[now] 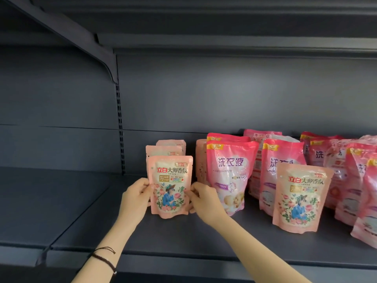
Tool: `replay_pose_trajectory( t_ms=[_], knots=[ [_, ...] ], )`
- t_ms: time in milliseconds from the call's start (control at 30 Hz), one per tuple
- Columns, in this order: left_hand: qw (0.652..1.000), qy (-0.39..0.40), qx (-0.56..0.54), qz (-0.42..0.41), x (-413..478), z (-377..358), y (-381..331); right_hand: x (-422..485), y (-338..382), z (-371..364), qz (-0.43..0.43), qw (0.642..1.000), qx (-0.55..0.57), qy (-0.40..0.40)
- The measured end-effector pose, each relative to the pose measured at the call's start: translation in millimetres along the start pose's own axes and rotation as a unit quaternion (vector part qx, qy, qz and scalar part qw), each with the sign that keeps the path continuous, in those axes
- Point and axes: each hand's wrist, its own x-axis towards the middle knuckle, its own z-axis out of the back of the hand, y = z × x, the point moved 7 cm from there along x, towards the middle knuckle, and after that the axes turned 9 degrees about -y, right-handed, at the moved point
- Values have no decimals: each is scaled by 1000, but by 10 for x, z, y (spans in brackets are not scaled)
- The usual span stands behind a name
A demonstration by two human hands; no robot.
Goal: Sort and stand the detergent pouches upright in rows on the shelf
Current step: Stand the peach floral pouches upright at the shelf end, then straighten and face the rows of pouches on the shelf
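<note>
As left hand (pixel 136 196), right hand (pixel 204 199) hold pouch (pixel 170 186), red pouches (pixel 231 172) crowd.

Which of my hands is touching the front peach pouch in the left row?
Touching, both. The head view shows the left hand holding the front peach pouch by its left edge, the right hand pinching its right edge.

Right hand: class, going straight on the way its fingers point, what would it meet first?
The front peach pouch, whose edge the right hand holds; beyond it, probably the left hand, though depth is unclear.
</note>
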Motion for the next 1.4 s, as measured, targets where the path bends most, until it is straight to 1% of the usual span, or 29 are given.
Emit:
replay_pose_trajectory(
  t_ms=[200, 333, 433, 500, 533, 567, 633, 667, 700, 733, 800, 900, 1000, 1100, 1200, 1300, 1400],
  knots=[
    [1000, -1, 29, -10, 142, 57, 47, 136, 2, -153, -23, 1000, -2, -4],
    [999, 15, 44, -24, 172, 77, 62, 132, 2, -183, -31, 999, 4, 5],
    [997, 27, 70, -35, 188, 115, 50, 109, 66, -187, -25, 999, -8, 21],
    [992, 47, 112, -44, 191, 156, 42, 79, 116, -172, -16, 999, -25, 31],
    [982, 60, 169, -56, 185, 187, 30, 55, 138, -148, -8, 999, -37, 34],
    [960, 67, 259, -81, 183, 230, 1, 32, 170, -105, 6, 998, -58, 34],
    [882, 52, 443, -150, 158, 332, -115, -25, 223, 31, 41, 992, -115, 29],
    [851, 40, 490, -184, 119, 361, -210, -67, 242, 119, 56, 988, -143, 27],
    [833, 40, 507, -215, 61, 354, -302, -120, 260, 213, 70, 982, -175, 26],
    [823, 54, 512, -241, -27, 316, -387, -179, 268, 307, 84, 973, -213, 25],
    [798, 110, 521, -282, -241, 168, -510, -325, 266, 504, 107, 954, -280, 19],
    [764, 160, 519, -348, -582, -168, -724, -572, 206, 872, 123, 933, -337, 22],
    [753, 186, 484, -405, -987, -607, -951, -844, 32, 1356, 132, 907, -399, 27],
    [741, 192, 446, -464, -1433, -1091, -1155, -1187, -240, 1921, 129, 863, -487, 31],
    [725, 187, 406, -524, -2005, -1599, -1469, -1575, -511, 2597, 117, 832, -542, 31],
    [716, 199, 395, -541, -2493, -2106, -1730, -1915, -760, 3278, 107, 803, -585, 27],
    [695, 212, 404, -555, -2928, -2561, -1940, -2182, -1019, 3837, 94, 782, -616, 34]
  ],
)
